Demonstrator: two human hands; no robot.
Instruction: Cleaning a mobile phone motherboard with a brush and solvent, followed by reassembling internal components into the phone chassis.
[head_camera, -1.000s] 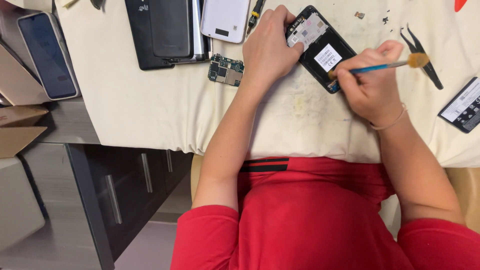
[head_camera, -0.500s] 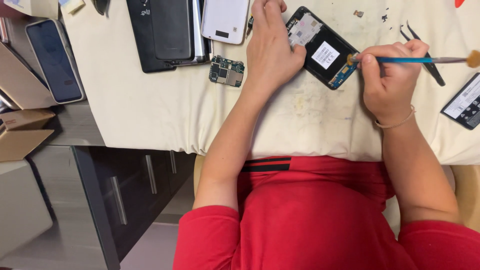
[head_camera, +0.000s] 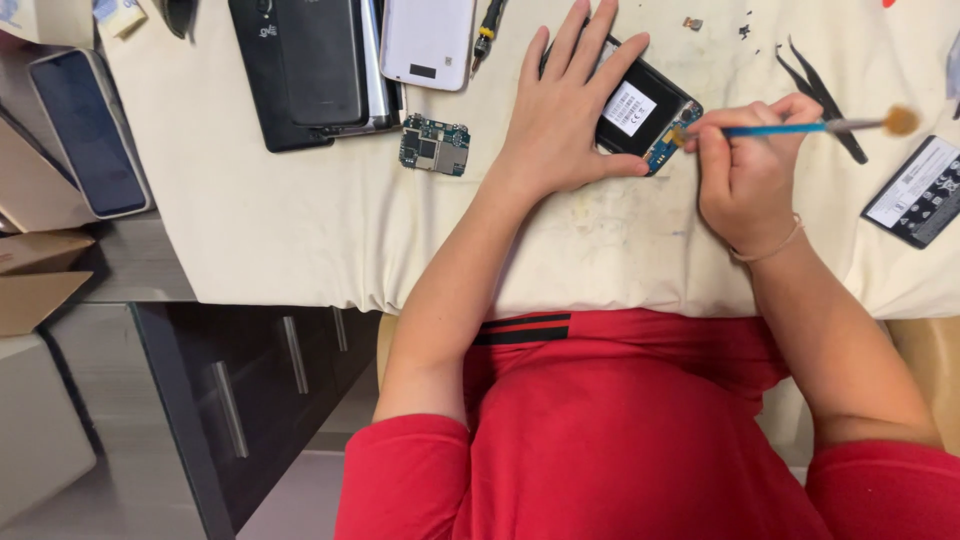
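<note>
My left hand (head_camera: 565, 120) presses flat on the opened phone (head_camera: 640, 110) — my right hand (head_camera: 745, 165) grips the brush (head_camera: 790, 128), handle end at the phone's lower right corner.

2 bare hands (head_camera: 565, 120) (head_camera: 745, 170), 1 blue-handled brush (head_camera: 790, 128), 1 opened black phone (head_camera: 640, 105), 1 green circuit board (head_camera: 433, 146), 1 loose black batt. (head_camera: 915, 192), 1 pr black tweezers (head_camera: 825, 98).

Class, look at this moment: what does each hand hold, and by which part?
The right hand grips a blue-handled brush near the middle of its handle. The left hand presses flat on the opened phone, steadying it.
</note>
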